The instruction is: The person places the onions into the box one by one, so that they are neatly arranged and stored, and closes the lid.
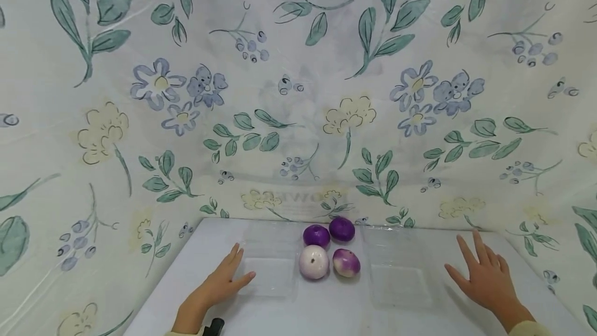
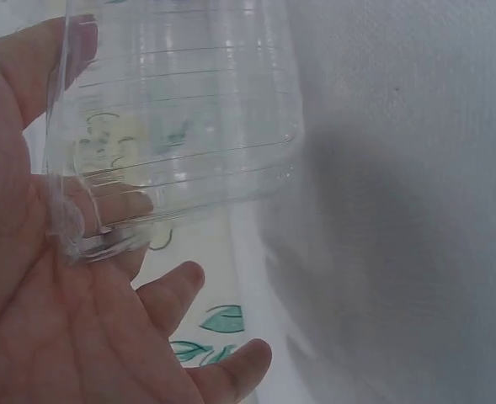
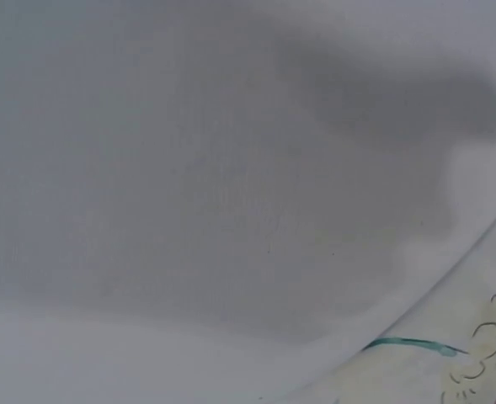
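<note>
My left hand [image 1: 223, 283] is spread at the left side of a clear plastic container [image 1: 269, 277]. In the left wrist view, part of that hand [image 2: 71, 278] shows through the clear wall of the container [image 2: 189, 109]; whether they touch I cannot tell. To the right of a second clear container [image 1: 400, 285], my right hand [image 1: 489, 278] hovers over the table, fingers apart and holding nothing. Between the containers sit two deep purple round vegetables [image 1: 316, 236], a pale pinkish-white round one [image 1: 314, 262] and a purple-and-white turnip [image 1: 346, 263].
The white table [image 1: 336, 312] carries all these things. A floral cloth [image 1: 298, 118] rises behind it and shows past both side edges. A small black object [image 1: 214, 326] is at my left wrist.
</note>
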The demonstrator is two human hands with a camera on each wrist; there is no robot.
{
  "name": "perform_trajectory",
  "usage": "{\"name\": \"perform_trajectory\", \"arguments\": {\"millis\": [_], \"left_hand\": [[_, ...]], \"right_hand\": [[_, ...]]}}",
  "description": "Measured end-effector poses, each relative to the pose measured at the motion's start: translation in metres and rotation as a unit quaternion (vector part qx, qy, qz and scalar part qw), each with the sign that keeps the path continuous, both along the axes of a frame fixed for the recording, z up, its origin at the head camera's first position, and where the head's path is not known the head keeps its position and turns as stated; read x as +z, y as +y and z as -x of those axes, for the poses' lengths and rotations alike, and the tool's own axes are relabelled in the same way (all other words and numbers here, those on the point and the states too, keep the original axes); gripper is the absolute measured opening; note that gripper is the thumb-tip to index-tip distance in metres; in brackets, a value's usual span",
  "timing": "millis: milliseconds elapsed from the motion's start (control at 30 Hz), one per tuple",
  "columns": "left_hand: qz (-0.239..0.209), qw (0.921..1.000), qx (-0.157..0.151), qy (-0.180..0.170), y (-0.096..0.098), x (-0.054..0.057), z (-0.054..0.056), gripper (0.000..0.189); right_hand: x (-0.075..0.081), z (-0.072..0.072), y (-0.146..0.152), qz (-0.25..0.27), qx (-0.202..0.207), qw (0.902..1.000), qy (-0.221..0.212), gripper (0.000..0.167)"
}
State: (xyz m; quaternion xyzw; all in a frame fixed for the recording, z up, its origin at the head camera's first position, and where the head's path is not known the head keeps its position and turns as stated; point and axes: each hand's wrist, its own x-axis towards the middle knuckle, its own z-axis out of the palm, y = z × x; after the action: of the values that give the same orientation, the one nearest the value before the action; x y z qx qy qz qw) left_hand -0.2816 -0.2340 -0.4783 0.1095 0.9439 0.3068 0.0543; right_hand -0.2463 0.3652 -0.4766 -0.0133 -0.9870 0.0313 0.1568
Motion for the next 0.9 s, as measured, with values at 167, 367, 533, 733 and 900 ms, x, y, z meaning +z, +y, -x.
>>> {"name": "perform_trajectory", "arguments": {"millis": [167,367,533,733,900], "left_hand": [[0.015,0.9998,0.011,0.004,0.005,0.0,-0.003,0.092],[0.051,0.9983,0.021,0.017,0.007,0.002,-0.003,0.093],[0.057,0.9979,0.029,0.01,0.006,0.002,-0.004,0.094],[0.062,0.9976,0.028,0.012,0.008,0.002,-0.006,0.094],[0.069,0.997,0.031,0.02,0.008,0.005,-0.008,0.095]], "right_hand": [[0.0,-0.002,0.001,0.006,0.001,1.0,-0.003,0.083],[0.006,0.003,-0.001,0.011,0.008,0.9999,0.001,0.082],[0.011,0.008,-0.008,0.012,0.025,0.9996,0.009,0.082],[0.019,0.013,-0.015,-0.006,0.042,0.9991,0.009,0.083],[0.023,0.019,-0.025,-0.024,0.054,0.998,0.024,0.084]]}}
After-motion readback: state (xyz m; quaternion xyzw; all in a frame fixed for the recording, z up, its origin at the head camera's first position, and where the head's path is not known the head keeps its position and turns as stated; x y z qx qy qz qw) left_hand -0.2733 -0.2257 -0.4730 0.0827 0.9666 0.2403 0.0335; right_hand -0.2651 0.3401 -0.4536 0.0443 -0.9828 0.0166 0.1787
